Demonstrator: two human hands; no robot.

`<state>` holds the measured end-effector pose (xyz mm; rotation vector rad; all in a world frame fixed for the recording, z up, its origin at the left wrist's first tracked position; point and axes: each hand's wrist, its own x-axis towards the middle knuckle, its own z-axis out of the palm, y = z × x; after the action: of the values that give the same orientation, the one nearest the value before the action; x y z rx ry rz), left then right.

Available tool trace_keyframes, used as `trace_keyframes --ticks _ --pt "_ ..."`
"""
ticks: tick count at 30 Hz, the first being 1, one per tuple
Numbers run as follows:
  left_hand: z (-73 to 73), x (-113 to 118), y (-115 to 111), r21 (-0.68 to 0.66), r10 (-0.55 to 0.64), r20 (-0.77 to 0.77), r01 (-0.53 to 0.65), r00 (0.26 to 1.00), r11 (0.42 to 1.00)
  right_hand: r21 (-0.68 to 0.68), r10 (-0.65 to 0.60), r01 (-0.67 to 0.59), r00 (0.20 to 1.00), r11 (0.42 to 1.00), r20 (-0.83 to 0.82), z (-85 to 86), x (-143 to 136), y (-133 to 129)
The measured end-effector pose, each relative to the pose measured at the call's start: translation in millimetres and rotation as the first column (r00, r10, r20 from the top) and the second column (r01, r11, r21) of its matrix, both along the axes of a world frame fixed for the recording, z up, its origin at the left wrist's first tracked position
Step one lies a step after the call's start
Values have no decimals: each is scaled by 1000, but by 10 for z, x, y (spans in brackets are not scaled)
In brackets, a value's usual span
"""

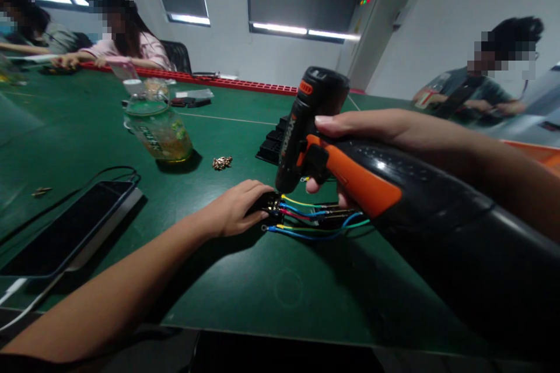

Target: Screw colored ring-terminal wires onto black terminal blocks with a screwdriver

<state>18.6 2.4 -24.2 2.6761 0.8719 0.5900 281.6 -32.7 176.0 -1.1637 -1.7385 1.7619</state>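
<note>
My right hand (350,125) is wrapped round a black and orange cordless screwdriver (295,122), its head tilted down. The tip of the tool is over a small black terminal block (275,205) with brass-coloured contacts; whether bit and block touch I cannot tell. My left hand (240,207) grips this block from its left side, fingers curled over it and thumb below. Yellow, blue, red and green wires (306,213) run from the block to the right, under the tool. A loose ring lug (265,228) on a blue-sleeved wire end lies beside my left thumb.
Small brass screws (222,162) lie heaped beyond my left hand. Left stand a jar of drink (161,134) and a phone (74,221) with cables. Black plastic parts (272,143) sit behind the screwdriver. People (126,41) work across the green table (227,291); another person (476,81) is at right.
</note>
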Motion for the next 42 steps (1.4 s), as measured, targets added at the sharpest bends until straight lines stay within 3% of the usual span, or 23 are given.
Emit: trace_keyframes --ticks 4,12,21,29,42 --pt "0 4 -6 2 4 -2 -4 1000 1000 -32 -11 12 999 999 36 -4 14 28" --pt "-26 -10 9 24 -5 18 5 1000 1000 -9 102 -101 994 995 41 -2 -20 0" --pt "1 4 -6 12 -2 3 2 1000 1000 -136 -83 89 995 987 54 -9 -142 -51" --pt "-19 -4 8 15 -4 2 4 1000 1000 -158 128 -135 990 978 -57 -37 -13 -14" --pt "-27 -5 11 6 -8 8 8 1000 1000 -259 51 -64 997 964 -59 -103 -49 -100"
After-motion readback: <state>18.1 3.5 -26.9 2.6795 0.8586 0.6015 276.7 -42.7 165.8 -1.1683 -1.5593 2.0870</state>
